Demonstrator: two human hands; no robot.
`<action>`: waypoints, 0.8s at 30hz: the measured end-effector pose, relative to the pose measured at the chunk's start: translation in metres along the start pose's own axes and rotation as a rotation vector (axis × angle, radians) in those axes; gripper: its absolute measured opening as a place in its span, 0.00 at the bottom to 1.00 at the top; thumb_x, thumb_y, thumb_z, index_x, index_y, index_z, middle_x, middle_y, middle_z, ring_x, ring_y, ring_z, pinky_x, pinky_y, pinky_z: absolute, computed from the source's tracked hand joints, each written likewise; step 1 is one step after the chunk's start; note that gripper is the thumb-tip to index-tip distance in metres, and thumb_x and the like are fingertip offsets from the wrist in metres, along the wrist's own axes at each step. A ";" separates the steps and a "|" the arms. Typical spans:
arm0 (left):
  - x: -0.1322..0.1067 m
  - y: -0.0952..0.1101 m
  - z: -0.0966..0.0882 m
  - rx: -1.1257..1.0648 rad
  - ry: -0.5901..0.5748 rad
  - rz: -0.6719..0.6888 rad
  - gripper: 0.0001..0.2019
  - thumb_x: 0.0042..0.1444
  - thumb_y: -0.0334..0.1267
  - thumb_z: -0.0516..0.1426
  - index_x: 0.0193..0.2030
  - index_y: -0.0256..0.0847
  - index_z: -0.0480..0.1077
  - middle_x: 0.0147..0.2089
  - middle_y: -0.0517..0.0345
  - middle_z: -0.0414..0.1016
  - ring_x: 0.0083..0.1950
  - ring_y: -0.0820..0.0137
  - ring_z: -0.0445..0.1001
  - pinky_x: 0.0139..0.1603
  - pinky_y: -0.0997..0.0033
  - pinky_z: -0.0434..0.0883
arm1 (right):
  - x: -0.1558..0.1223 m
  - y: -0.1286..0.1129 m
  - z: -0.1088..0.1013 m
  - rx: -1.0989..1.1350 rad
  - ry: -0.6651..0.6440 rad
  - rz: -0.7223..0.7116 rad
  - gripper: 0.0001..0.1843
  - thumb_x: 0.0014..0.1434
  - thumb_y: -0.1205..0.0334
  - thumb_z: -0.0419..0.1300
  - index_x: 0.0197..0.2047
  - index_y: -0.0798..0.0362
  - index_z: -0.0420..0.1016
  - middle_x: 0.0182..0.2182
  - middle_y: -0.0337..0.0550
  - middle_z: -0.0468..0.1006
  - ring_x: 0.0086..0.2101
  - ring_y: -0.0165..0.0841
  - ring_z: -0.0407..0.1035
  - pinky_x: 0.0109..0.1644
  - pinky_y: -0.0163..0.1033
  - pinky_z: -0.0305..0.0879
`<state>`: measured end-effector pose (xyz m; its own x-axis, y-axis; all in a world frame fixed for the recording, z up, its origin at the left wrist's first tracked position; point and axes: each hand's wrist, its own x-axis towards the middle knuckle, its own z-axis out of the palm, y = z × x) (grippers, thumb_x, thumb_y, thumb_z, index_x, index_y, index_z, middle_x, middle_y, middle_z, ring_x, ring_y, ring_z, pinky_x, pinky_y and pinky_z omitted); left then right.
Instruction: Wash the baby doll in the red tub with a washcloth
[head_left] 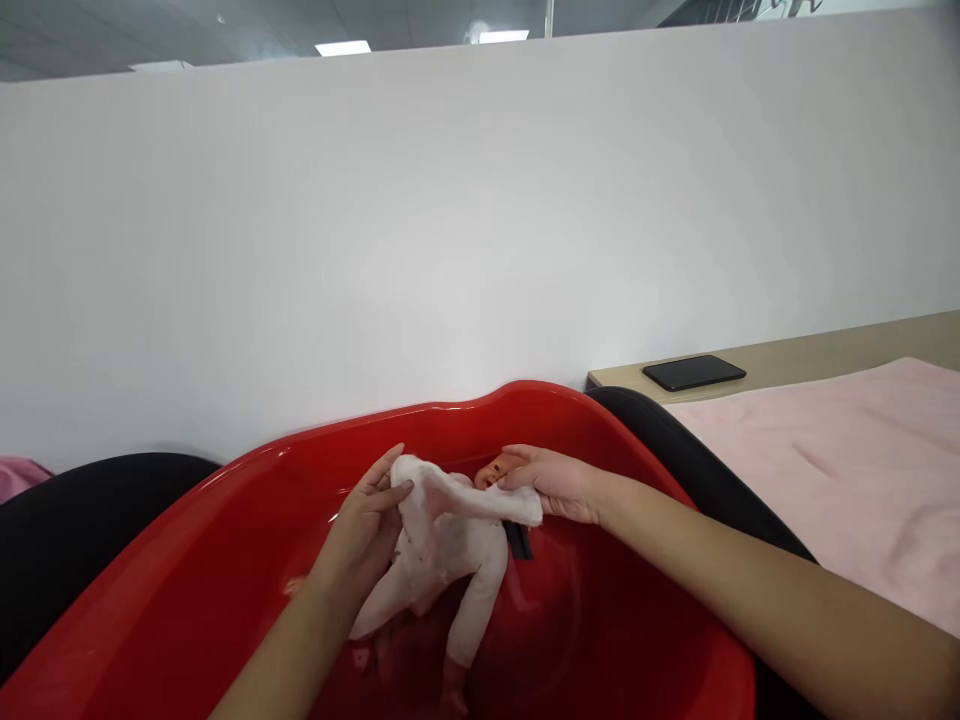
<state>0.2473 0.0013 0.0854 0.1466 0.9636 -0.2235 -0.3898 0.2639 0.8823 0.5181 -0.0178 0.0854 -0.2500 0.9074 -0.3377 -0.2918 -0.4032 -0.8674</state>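
Observation:
A doll [450, 560] with a white-clothed body lies inside the red tub [225, 560], its head partly covered by my right hand. Over the doll's upper body, a white cloth [457, 500] stretches between my hands. My left hand [371, 520] pinches the cloth's left end between thumb and fingers. At the cloth's other end, beside the doll's head, my right hand [551, 482] is closed on it. Whether this cloth is separate or part of the doll's clothing, I cannot tell. A dark strap [519, 541] shows beneath the cloth's right end.
Black rounded supports [105, 520] flank the tub. To the right, a pink blanket [840, 450] covers part of a wooden surface [840, 348], where a black tablet-like device [694, 372] lies. A white partition [450, 220] stands directly behind the tub.

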 end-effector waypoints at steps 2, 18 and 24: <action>0.000 0.003 -0.003 0.129 0.040 0.015 0.35 0.46 0.33 0.71 0.64 0.45 0.73 0.47 0.56 0.80 0.46 0.65 0.78 0.47 0.69 0.75 | 0.000 -0.004 -0.001 -0.040 0.097 -0.024 0.32 0.52 0.75 0.68 0.60 0.53 0.71 0.46 0.50 0.83 0.44 0.39 0.80 0.46 0.40 0.77; -0.003 0.012 -0.007 1.038 0.173 0.339 0.13 0.63 0.52 0.57 0.43 0.46 0.74 0.49 0.57 0.79 0.49 0.60 0.75 0.48 0.63 0.70 | -0.004 -0.015 -0.006 -1.251 0.025 -0.224 0.09 0.54 0.62 0.68 0.41 0.50 0.85 0.51 0.48 0.79 0.48 0.42 0.74 0.49 0.41 0.69; -0.003 0.012 -0.008 0.881 0.289 0.243 0.23 0.58 0.64 0.62 0.38 0.43 0.73 0.33 0.62 0.73 0.36 0.66 0.70 0.34 0.69 0.66 | -0.013 -0.029 0.001 -0.635 0.130 -0.196 0.15 0.62 0.51 0.63 0.31 0.54 0.77 0.31 0.45 0.80 0.34 0.38 0.73 0.41 0.41 0.69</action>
<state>0.2348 0.0017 0.0928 -0.1246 0.9921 0.0174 0.4610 0.0423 0.8864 0.5291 -0.0177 0.1155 -0.1229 0.9796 -0.1592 0.2885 -0.1183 -0.9502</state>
